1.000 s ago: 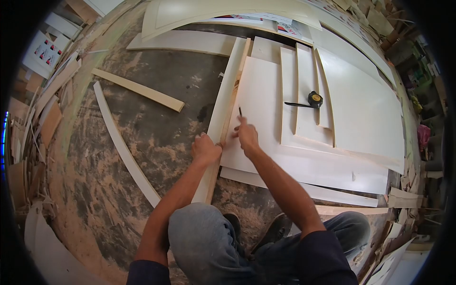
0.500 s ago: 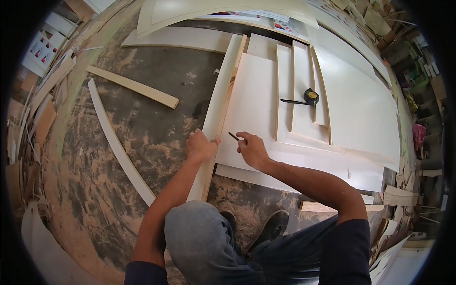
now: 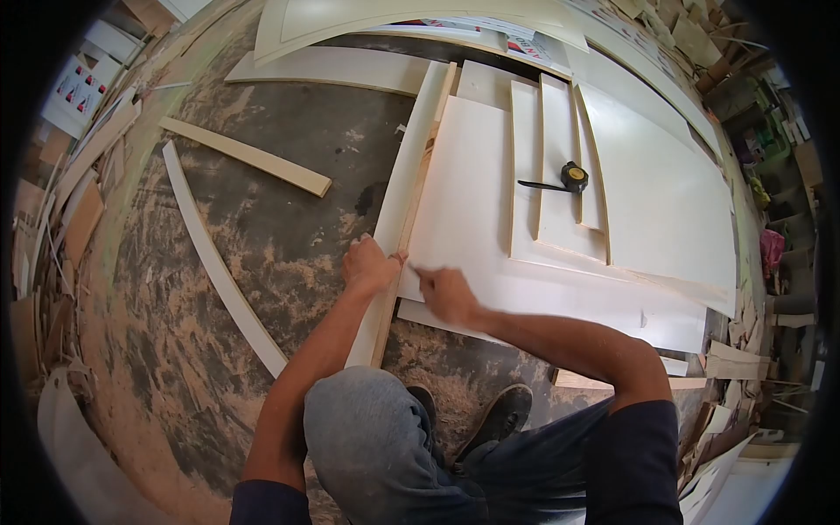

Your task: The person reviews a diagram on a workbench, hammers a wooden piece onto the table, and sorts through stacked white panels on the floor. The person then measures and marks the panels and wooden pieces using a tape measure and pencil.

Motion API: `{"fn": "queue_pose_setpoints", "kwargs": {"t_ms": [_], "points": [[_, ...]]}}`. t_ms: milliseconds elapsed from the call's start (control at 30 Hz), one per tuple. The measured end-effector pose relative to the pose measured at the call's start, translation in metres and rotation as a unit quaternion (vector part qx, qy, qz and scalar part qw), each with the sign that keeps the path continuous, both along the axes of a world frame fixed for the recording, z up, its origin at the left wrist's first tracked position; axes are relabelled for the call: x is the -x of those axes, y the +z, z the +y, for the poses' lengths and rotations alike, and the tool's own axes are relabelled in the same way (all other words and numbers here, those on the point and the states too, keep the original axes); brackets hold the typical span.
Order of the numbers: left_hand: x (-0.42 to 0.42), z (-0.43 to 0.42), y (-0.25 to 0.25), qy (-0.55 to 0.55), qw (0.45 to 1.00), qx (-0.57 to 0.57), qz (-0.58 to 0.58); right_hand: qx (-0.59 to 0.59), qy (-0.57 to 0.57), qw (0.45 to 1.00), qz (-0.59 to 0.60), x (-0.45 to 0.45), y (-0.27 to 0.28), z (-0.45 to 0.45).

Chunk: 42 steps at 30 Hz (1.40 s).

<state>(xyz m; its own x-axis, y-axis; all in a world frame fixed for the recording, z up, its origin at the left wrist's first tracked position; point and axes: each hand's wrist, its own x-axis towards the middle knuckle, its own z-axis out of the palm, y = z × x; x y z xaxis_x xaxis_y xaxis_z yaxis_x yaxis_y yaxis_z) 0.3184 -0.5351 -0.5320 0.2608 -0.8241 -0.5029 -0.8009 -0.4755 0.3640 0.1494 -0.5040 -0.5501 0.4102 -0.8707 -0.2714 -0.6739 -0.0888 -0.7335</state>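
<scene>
A long white board strip (image 3: pixel 404 175) with a bare wooden edge stretches from my left knee toward the top middle. My left hand (image 3: pixel 369 264) is closed over this strip near its lower half, gripping it. Just right of the strip, my right hand (image 3: pixel 448 294) is closed and slightly blurred, with the dark tip of a thin pencil-like tool (image 3: pixel 415 269) at its fingers, close to the wooden edge. A large white panel (image 3: pixel 464 192) lies beneath and beyond my right hand. Further right, a black and yellow tape measure (image 3: pixel 574 178) rests on stacked white strips.
Left on the dusty floor lie a curved white strip (image 3: pixel 219 262) and a short straight strip (image 3: pixel 249 157). Offcuts (image 3: pixel 83 219) pile along the left side. A large curved panel (image 3: pixel 341 24) lies at the top. Wood scraps (image 3: pixel 738 363) and shelving (image 3: pixel 801 219) stand at the right.
My right hand has come down and toward the strip, its tool tip now close to the wooden edge. My left hand keeps its hold on the strip. The view has shifted slightly.
</scene>
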Motion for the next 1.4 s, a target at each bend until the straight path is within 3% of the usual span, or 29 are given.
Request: {"fn": "queue_pose_setpoints", "kwargs": {"t_ms": [67, 133, 267, 333, 400, 467, 567, 667, 700, 800, 900, 1000, 1067, 1167, 1267, 1367, 1400], "points": [[0.000, -0.001, 0.002, -0.001, 1.000, -0.005, -0.002, -0.156, 0.136, 0.975, 0.081, 0.002, 0.033, 0.031], [-0.002, 0.000, -0.004, -0.006, 1.000, 0.002, -0.005, -0.210, 0.261, 0.942, -0.037, 0.013, 0.027, 0.069], [-0.002, -0.001, -0.007, -0.006, 1.000, 0.009, -0.001, -0.249, 0.276, 0.927, -0.056, 0.023, 0.053, 0.082], [-0.002, 0.000, -0.003, -0.004, 1.000, 0.002, 0.011, -0.271, 0.224, 0.934, 0.059, 0.036, 0.068, 0.067], [-0.002, 0.000, -0.007, -0.005, 1.000, 0.002, 0.022, -0.238, 0.218, 0.938, 0.123, 0.055, 0.084, 0.045], [0.000, 0.011, -0.033, 0.016, 0.996, 0.092, -0.002, -0.175, 0.201, 0.951, 0.158, 0.084, 0.094, 0.023], [0.010, 0.033, -0.009, -0.008, 0.992, 0.124, -0.022, -0.029, 0.185, 0.970, 0.153, 0.151, 0.075, -0.025], [0.004, 0.032, -0.010, -0.017, 0.997, 0.078, 0.002, 0.104, 0.020, 0.977, 0.186, 0.198, 0.071, -0.068], [0.000, 0.031, -0.008, -0.018, 0.997, 0.081, 0.001, 0.121, -0.069, 0.958, 0.251, 0.202, 0.079, -0.078], [-0.018, 0.026, 0.002, 0.008, 0.991, 0.125, 0.044, 0.255, -0.155, 0.926, 0.230, 0.238, 0.069, -0.111], [-0.031, 0.025, 0.006, -0.025, 0.993, 0.111, 0.024, 0.231, -0.132, 0.909, 0.320, 0.248, 0.086, -0.132], [-0.039, 0.032, -0.032, -0.078, 0.991, 0.106, 0.020, 0.204, -0.114, 0.910, 0.344, 0.244, 0.087, -0.144], [-0.051, 0.036, -0.069, -0.065, 0.968, 0.221, 0.100, 0.165, -0.089, 0.911, 0.366, 0.246, 0.082, -0.151], [-0.054, 0.035, -0.046, 0.007, 0.966, 0.195, 0.169, 0.159, -0.077, 0.923, 0.343, 0.261, 0.062, -0.166], [-0.082, 0.041, -0.056, -0.001, 0.956, 0.253, 0.146, 0.178, -0.084, 0.920, 0.338, 0.259, 0.063, -0.165], [-0.117, 0.050, -0.060, 0.033, 0.966, 0.251, 0.049, 0.197, -0.107, 0.918, 0.326, 0.257, 0.050, -0.167], [-0.126, 0.052, -0.056, 0.069, 0.973, 0.208, 0.068, 0.198, -0.107, 0.919, 0.323, 0.253, 0.050, -0.166]]}}
